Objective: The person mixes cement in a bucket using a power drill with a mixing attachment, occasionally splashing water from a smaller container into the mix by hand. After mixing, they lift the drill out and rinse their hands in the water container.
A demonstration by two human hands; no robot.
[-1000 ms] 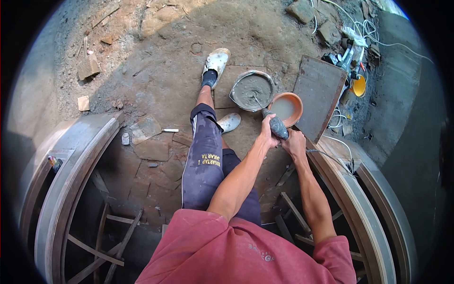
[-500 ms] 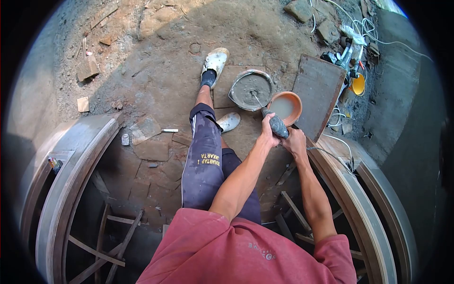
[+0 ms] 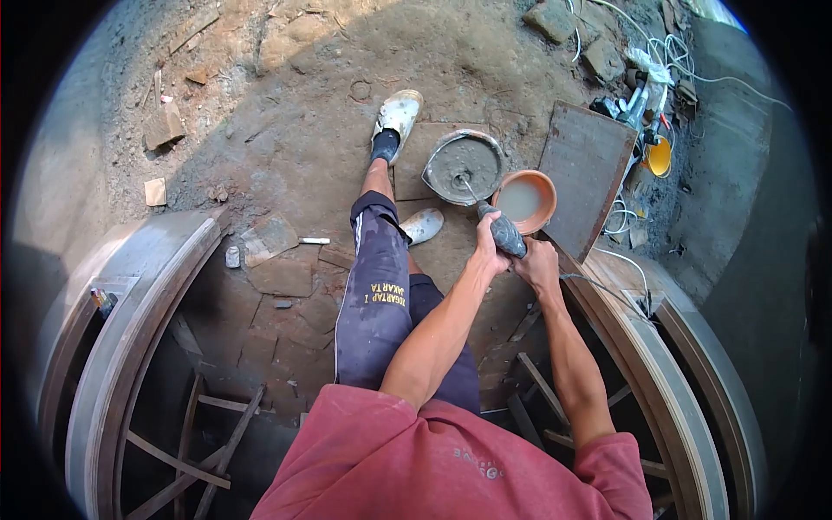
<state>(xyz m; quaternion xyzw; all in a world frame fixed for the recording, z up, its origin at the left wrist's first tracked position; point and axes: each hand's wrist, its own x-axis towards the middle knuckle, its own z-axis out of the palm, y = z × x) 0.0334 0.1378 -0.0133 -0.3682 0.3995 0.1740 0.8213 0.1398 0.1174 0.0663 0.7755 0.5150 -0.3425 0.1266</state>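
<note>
Both hands are closed on a dark, mortar-smeared power drill (image 3: 507, 236). My left hand (image 3: 490, 246) wraps the front of its body, and my right hand (image 3: 539, 262) grips the rear handle, fingers partly hidden. From the drill a thin mixing rod (image 3: 471, 188) runs down into wet grey mortar (image 3: 459, 161), its lower end sunk out of sight. A ring of ripples surrounds the rod. The mortar fills a grey-crusted bucket (image 3: 428, 177). Touching or very near it stands an orange bucket (image 3: 550, 192) of cloudy water, just beyond the drill.
A brown board (image 3: 585, 165) lies right of the buckets. Beyond it are tools, cables and a yellow container (image 3: 659, 156). Curved ledges (image 3: 147, 321) flank me, with wooden struts (image 3: 208, 451) below. My shoe (image 3: 399, 117) stands left of the mortar bucket. A cord (image 3: 598, 282) trails right.
The view has shifted slightly, so the scene sits a little further right. The drill has swung slightly left relative to the buckets, its rod still in the mortar. Both hands keep their grip.
</note>
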